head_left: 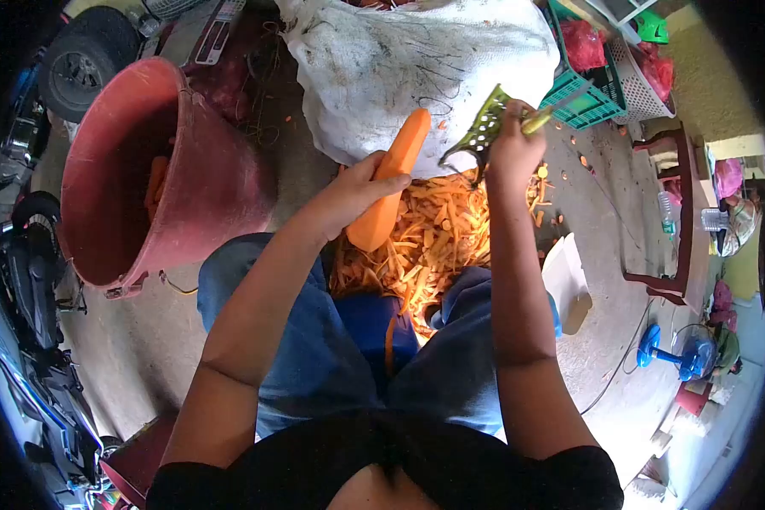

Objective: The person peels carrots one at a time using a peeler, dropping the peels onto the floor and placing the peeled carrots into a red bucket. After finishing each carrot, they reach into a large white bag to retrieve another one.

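My left hand (361,191) is closed around a large peeled carrot (410,140), which tilts with its narrow end up and to the right. Raised to the right of it, my right hand (516,155) grips a green peeler (485,121) with a perforated body. A knife (537,121) with a yellow-green handle sticks out of the same hand, its blade pointing up and right. Below both hands lies a heap of orange carrot peelings (438,234), spread between my legs. Part of the peeler's lower end blurs against the sack.
A big white sack (425,64) stands just ahead. To the left is a red tub (221,161) with some carrots (155,183) inside. Green crate (599,98) and white basket (642,81) sit at upper right. A blue fan (693,357) stands right.
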Demonstrator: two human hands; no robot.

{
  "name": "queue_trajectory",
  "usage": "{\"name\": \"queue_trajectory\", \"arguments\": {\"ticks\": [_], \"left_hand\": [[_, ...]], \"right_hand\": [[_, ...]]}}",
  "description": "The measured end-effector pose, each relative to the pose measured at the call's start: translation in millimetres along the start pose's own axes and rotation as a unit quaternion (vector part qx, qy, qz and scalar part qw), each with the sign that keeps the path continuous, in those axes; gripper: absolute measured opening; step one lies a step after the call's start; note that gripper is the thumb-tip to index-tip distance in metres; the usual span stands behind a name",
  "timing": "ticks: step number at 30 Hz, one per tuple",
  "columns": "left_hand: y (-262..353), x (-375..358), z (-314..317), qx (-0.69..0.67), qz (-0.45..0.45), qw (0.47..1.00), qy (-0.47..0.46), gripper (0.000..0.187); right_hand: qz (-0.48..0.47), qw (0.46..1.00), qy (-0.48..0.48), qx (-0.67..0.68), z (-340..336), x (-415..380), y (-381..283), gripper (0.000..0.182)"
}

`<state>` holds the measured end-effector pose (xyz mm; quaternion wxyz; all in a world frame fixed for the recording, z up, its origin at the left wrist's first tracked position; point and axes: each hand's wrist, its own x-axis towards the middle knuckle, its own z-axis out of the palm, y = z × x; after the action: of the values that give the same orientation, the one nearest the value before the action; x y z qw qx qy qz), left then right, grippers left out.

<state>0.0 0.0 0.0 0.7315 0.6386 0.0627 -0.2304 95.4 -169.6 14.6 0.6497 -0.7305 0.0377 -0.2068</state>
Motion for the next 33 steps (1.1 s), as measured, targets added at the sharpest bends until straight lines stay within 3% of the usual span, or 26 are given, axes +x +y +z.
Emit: {"name": "queue_trajectory", "arguments": {"ticks": [3, 5, 8, 13, 15, 18, 21, 23, 24, 25, 26, 27, 29, 33], "left_hand": [[-1, -2, -4, 0.059, 0.059, 0.996, 0.032, 0.05], [0, -4, -7, -0.154, -0.011, 0.987, -0.043, 0.048], [7, -10, -4, -0.27, 0.012, 0.957, -0.108, 0.05], [5, -11, -1, -0.247, 0.016, 0.965, -0.084, 0.047], [3, -9, 0, -0.263, 0.016, 0.961, -0.083, 0.043], [1, -8, -4, -0.29, -0.009, 0.95, -0.12, 0.041], [5, -9, -1, -0.347, -0.033, 0.925, -0.152, 0.04], [13, -12, 7, -0.093, -0.008, 0.996, 0.012, 0.038], [7, -9, 3, -0.093, -0.008, 0.996, 0.012, 0.038], [-1, -5, -3, 0.067, 0.104, 0.989, 0.08, 0.035], [-8, -1, -9, 0.225, 0.211, 0.94, 0.144, 0.033], [-7, -3, -11, 0.225, 0.211, 0.94, 0.145, 0.033], [-2, -6, -12, 0.406, 0.192, 0.856, 0.256, 0.028], [-5, -3, -14, 0.374, 0.191, 0.866, 0.273, 0.026]], "right_hand": [[-0.014, 1.0, -0.001, 0.013, 13, -11, 1, 0.02], [0.02, 0.999, 0.0, 0.035, 15, -13, 2, 0.019], [0.051, 0.996, 0.006, 0.073, 8, -7, -2, 0.019], [0.074, 0.985, 0.056, 0.145, 1, -1, -7, 0.018], [0.058, 0.997, 0.015, 0.038, -3, -7, -14, 0.018], [-0.014, 0.999, -0.048, 0.0, 0, -16, -16, 0.018], [0.019, 0.993, -0.116, 0.024, -1, -23, -20, 0.018], [-0.013, 0.991, -0.136, -0.011, -3, -21, -17, 0.015], [-0.058, 0.969, -0.227, -0.079, -7, -21, -18, 0.015], [-0.101, 0.933, -0.314, -0.145, -11, -20, -21, 0.015], [-0.135, 0.887, -0.355, -0.264, -15, -18, -25, 0.017], [-0.135, 0.886, -0.355, -0.264, -18, -17, -21, 0.017], [-0.147, 0.841, -0.432, -0.29, -22, -16, -9, 0.02], [-0.163, 0.832, -0.454, -0.275, -18, -29, -11, 0.019]]}}
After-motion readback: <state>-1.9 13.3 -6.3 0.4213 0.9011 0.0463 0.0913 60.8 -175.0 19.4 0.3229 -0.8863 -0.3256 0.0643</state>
